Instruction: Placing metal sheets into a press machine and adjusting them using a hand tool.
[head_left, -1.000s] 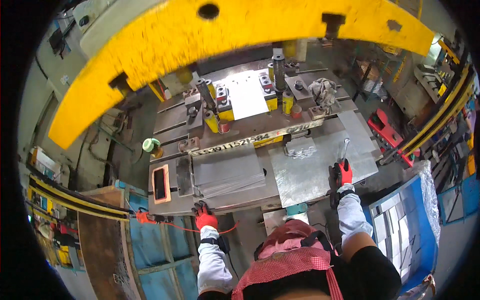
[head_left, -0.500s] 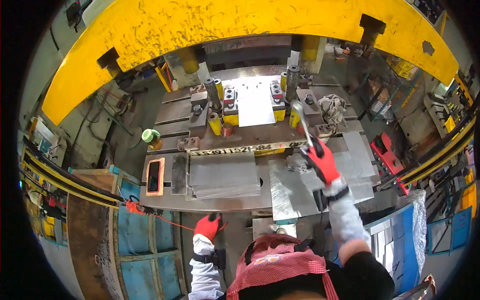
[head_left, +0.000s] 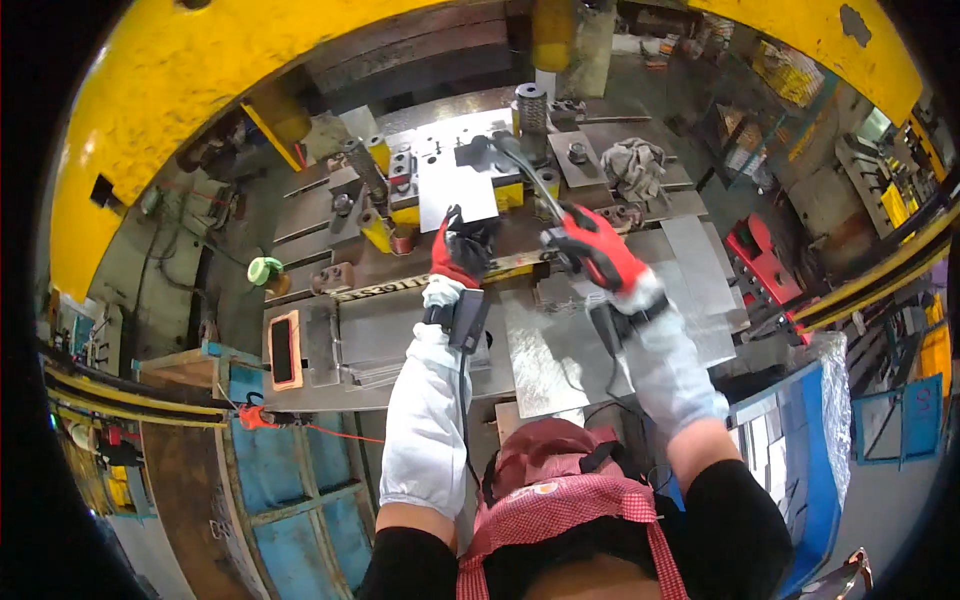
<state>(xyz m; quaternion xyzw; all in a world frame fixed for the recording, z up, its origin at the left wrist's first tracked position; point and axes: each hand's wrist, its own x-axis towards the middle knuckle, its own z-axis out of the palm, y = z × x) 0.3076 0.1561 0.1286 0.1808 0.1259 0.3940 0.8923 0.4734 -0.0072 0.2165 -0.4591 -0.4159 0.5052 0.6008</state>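
A bright, flat metal sheet (head_left: 445,190) lies on the die (head_left: 508,197) of the press. My right hand (head_left: 597,248), in a red and black glove, is closed round a long-handled tool (head_left: 522,165) with a shiny shaft. Its dark head reaches over the sheet's far right part; I cannot tell whether they touch. At the sheet's near edge is my left hand (head_left: 465,248), gloved alike, thumb and fingers apart. Whether it touches the sheet is unclear.
A stack of grey sheets (head_left: 385,335) lies left on the table, with more sheets (head_left: 700,260) to the right. Around the die stand guide posts (head_left: 532,108). A phone (head_left: 286,350), a green-lidded bottle (head_left: 266,272) and a grey rag (head_left: 635,168) lie about. The yellow press beam (head_left: 200,70) hangs overhead.
My left hand has moved up from below the table edge to the sheet. My right hand has shifted left, swinging the tool's head over the sheet. The view has shifted too.
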